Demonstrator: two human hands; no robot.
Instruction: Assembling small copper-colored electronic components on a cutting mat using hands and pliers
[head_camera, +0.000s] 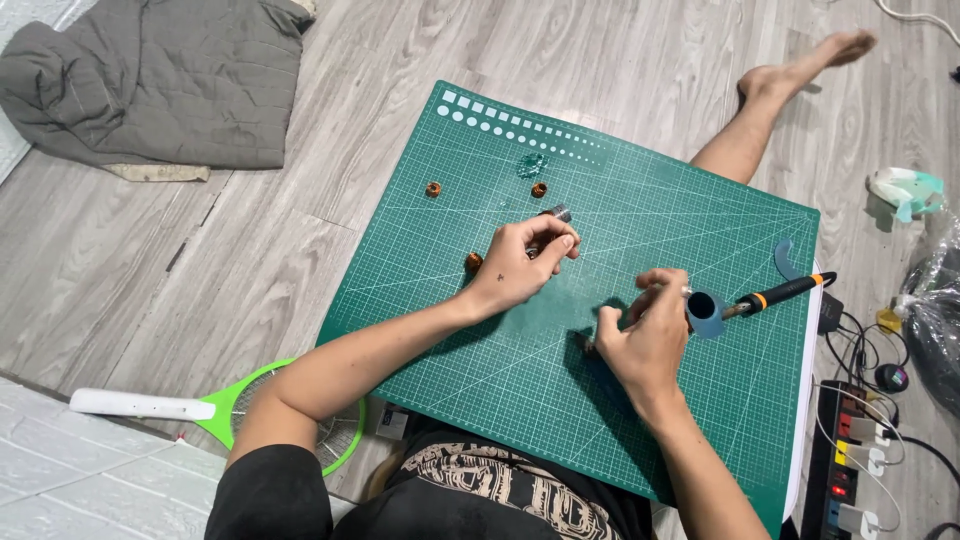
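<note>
Copper coils (474, 261) lay loose on the green cutting mat (520, 380), one small grey part pinched in the left hand's (520, 265) grip, right hand (645, 335) gripping a soldering iron (775, 294), joining seemingly unfinished

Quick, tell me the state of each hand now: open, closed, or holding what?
Left hand: closed, fingertips pinching a small grey metal cylinder.
Right hand: closed around something thin beside the blue tape roll; what it is cannot be told.

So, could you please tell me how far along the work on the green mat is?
Done: nothing looks finished. In hand: left hand grips a small metal piece; right hand holds a blue roll beside the soldering iron. Left: three copper coils lie loose.
</note>
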